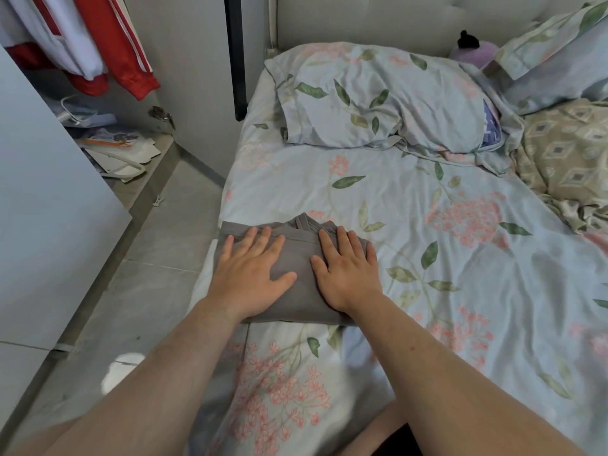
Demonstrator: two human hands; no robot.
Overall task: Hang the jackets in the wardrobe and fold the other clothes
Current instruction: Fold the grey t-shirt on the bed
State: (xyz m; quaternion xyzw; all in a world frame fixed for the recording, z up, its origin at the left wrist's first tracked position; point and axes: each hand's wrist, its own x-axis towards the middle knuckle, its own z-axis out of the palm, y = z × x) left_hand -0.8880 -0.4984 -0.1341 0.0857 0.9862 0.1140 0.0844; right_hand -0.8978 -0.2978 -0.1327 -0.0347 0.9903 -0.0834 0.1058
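Observation:
A folded grey garment (297, 255) lies on the left edge of the floral bed sheet (411, 225). My left hand (251, 273) presses flat on its left half with fingers spread. My right hand (347, 269) lies flat on its right half, fingers straight and pointing away from me. In the open wardrobe (184, 60) at the upper left hang a red jacket with white stripes (118, 44) and a white garment (70, 37).
A floral pillow (378, 97) lies at the head of the bed, a beige patterned quilt (566, 159) at the right. Papers and boxes (112, 146) clutter the wardrobe floor. The wardrobe door (49, 192) stands open at left over grey floor tiles (144, 274).

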